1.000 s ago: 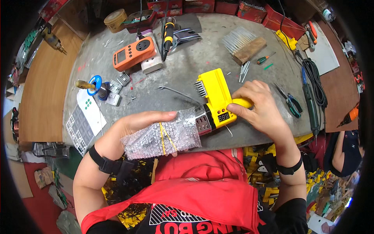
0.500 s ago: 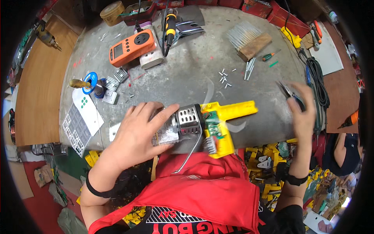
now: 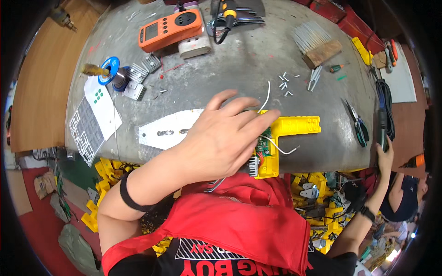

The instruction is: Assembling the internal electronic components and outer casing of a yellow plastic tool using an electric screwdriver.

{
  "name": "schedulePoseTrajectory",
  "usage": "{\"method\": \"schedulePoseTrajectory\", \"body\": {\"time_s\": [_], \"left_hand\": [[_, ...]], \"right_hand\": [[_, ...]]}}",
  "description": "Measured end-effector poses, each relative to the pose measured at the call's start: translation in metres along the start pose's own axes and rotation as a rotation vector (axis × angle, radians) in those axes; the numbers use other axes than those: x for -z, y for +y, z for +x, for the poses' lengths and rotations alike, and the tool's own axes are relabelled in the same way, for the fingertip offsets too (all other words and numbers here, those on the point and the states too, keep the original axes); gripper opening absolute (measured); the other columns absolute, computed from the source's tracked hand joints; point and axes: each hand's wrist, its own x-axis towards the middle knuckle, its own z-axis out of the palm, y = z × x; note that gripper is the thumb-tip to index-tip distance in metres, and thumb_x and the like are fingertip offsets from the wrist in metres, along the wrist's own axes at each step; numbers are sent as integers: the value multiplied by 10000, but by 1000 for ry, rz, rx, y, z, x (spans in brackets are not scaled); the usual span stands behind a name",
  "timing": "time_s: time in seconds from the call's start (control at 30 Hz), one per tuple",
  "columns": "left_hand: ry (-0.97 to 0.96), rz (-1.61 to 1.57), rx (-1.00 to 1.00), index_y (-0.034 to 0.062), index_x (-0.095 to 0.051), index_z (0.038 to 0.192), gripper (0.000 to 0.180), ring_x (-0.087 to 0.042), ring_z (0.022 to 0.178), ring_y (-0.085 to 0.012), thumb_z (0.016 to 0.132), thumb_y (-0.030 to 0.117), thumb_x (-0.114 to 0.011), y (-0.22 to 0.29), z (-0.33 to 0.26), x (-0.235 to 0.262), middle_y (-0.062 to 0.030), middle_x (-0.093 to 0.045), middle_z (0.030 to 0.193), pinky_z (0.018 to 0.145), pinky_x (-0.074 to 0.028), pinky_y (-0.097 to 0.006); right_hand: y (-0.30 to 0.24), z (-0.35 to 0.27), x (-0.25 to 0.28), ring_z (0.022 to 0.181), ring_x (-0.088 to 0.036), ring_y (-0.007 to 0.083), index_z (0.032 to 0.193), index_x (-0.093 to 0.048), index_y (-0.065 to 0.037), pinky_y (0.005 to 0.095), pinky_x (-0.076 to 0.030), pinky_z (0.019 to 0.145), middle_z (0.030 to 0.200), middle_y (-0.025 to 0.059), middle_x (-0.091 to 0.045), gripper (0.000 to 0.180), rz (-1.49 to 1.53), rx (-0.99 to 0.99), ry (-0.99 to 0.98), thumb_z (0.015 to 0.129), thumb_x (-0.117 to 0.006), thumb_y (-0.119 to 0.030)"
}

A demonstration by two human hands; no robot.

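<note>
My left hand [image 3: 221,135] lies over an opened yellow heat-gun-like housing [image 3: 294,125], its thumb on the near side and its fingers across the far side. It hides most of the metal barrel. Inside the housing show a green circuit board [image 3: 263,146], a finned metal heatsink [image 3: 253,166] and red wires. A white wire [image 3: 283,149] sticks out to the right. At the table's right edge my right hand [image 3: 386,156] closes round the lower end of a dark green, stick-shaped corded tool [image 3: 381,124]. Long-nose pliers [image 3: 359,126] lie nearby with handles apart.
A white slotted metal plate [image 3: 161,131] lies left of the housing. Loose screws [image 3: 284,85], a wooden block with metal rods [image 3: 322,53] and a small screwdriver [image 3: 336,68] are farther back. Solder spools [image 3: 108,71] and an orange meter [image 3: 170,30] stand at the left.
My right hand has put the pliers down and moved to the corded tool at the edge. My left hand has shifted right, from the barrel onto the housing. White wires now stick out.
</note>
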Motion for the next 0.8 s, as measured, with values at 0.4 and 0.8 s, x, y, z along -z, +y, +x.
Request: {"method": "schedulePoseTrajectory", "body": {"time_s": [0.4,0.8], "left_hand": [[64,-78,71,63,-455,1306,564,-559,972,-299,750,22,-534,-6,5,-21,-94,-630,1011,895,-391,-415],[31,-47,128,52,-489,1256,491,-592,918,-296,769,52,-552,-3,3,-20,-131,-630,996,788,-438,-409]], "right_hand": [[-308,-54,63,987,-415,204,1408,-265,-23,532,-254,1084,979,68,-364,719,1978,407,-458,797,-580,-235],[-385,-81,15,639,-454,143,1199,-479,-21,309,-376,684,715,-3,-455,819,1795,586,-324,737,-565,-692]]}}
